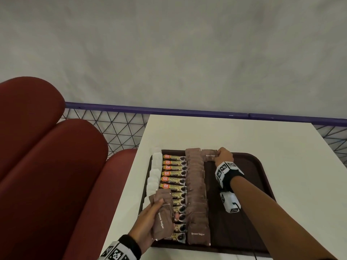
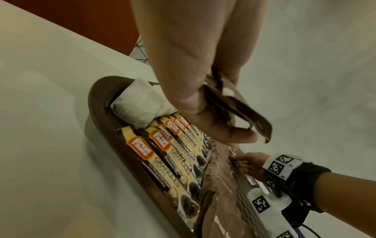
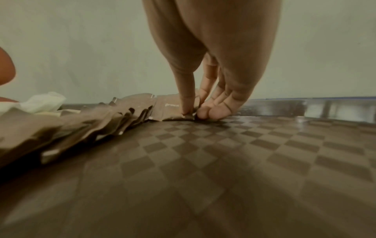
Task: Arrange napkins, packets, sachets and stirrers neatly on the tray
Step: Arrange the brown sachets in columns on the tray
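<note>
I judge I am in the brown sugar step: 1 column of sachets is laid and a 2nd is just starting at 12 o'clock on the tray (image 1: 262, 203). My right hand (image 1: 224, 156) pinches a sachet (image 1: 209, 155) at its right end, thumb and fingertips (image 3: 188, 103) pressing it onto the checkered tray floor, its left edge just beside the top of the finished column (image 1: 197, 194). My left hand (image 1: 150, 222) grasps a spare bundle (image 1: 162, 214) of the same sachets, fingers curled round it, held above the 7 o'clock part of the tray.

Next, as I read it, the placed sachet must be let go flat and square, then another drawn from the bundle and overlapped toward 6 o'clock, matching the neighbour's spacing.

The sachets are thin, brown, crinkled paper, printed "Brown Sugar", with small notches at the edges; they shingle unevenly. To their 9 o'clock lie the coffee sticks (image 1: 174, 177) in a straight row, then white napkins (image 1: 155, 169) along the rim. I see no stirrers.
</note>
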A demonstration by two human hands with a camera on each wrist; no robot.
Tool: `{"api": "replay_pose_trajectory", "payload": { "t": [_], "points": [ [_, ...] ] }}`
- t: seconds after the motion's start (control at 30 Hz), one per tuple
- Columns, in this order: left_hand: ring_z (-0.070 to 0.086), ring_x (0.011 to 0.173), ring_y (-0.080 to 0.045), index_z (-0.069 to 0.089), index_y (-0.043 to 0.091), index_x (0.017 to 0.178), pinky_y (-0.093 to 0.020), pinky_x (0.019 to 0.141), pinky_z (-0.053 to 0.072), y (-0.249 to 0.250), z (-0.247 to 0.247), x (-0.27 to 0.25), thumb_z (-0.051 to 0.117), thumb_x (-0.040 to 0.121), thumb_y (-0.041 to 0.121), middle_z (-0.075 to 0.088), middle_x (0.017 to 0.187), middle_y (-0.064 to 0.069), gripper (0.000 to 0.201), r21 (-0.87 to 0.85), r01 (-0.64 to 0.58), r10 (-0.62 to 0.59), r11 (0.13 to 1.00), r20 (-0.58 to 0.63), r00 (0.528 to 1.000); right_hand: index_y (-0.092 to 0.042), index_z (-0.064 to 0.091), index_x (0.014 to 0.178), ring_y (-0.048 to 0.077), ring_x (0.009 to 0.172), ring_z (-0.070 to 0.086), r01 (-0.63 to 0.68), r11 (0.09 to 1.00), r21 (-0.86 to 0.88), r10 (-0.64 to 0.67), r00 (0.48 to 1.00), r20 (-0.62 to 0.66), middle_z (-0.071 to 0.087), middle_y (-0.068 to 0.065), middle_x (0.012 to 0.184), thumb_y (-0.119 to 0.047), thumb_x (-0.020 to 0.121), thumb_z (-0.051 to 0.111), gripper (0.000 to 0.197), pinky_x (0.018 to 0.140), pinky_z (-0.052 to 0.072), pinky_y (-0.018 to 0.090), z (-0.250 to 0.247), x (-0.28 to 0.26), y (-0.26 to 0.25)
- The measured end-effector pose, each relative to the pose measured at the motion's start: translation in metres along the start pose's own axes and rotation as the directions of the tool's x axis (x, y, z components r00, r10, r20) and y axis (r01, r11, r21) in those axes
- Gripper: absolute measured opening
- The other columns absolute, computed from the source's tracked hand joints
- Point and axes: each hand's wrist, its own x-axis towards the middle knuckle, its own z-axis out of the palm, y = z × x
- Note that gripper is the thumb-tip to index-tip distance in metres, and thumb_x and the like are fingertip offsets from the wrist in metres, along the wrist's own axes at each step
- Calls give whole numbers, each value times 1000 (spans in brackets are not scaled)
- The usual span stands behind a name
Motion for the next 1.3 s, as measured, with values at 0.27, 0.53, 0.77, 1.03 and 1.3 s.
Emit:
{"api": "replay_pose_trajectory", "payload": {
  "t": [0.27, 0.53, 0.77, 1.03, 1.3],
  "points": [
    [68, 78, -32, 58, 7, 121, -34, 59, 55, 0, 10, -4, 53, 92, 20, 68, 97, -26, 32, 23, -49, 49, 999, 11, 999, 3, 43, 115, 38, 105, 54, -16, 1000, 22, 16, 1000, -4, 53, 24, 117, -9, 84, 64, 39, 79, 44, 36, -16, -10, -1],
    [69, 68, -27, 55, 1, 121, -34, 56, 57, -4, 36, -10, 49, 95, 14, 68, 91, -24, 30, 40, -78, 76, 996, 51, 996, -9, 56, 92, 18, 87, 52, 198, 967, 163, -223, 962, 155, 56, 5, 94, -14, 84, 65, 13, 73, 36, 22, -35, -67, 2],
    [69, 72, -28, 56, 7, 123, -33, 54, 55, -13, 51, -10, 55, 91, 14, 68, 101, -23, 33, 95, -81, 79, 992, 23, 997, -26, 51, 81, 9, 74, 52, 270, 901, 339, -410, 787, 462, 55, -3, 84, -24, 88, 61, 12, 65, 46, 20, -35, -131, 2],
    [68, 75, -28, 56, 10, 123, -34, 59, 56, -13, 58, -14, 59, 89, 17, 69, 96, -22, 34, 172, -57, 49, 983, 47, 998, -15, 55, 72, 11, 59, 52, 82, 857, 509, -364, 796, 484, 58, 2, 70, -1, 84, 63, 20, 51, 44, 15, -29, -149, -5],
    [69, 78, -28, 60, 8, 116, -39, 74, 56, -15, 61, -10, 58, 90, 12, 71, 99, -21, 27, 214, -69, 56, 974, 70, 996, -14, 54, 74, 6, 65, 53, -2, 816, 578, -311, 841, 443, 57, -1, 72, 2, 84, 60, 20, 60, 42, 15, -28, -153, 5]
  ]
}}
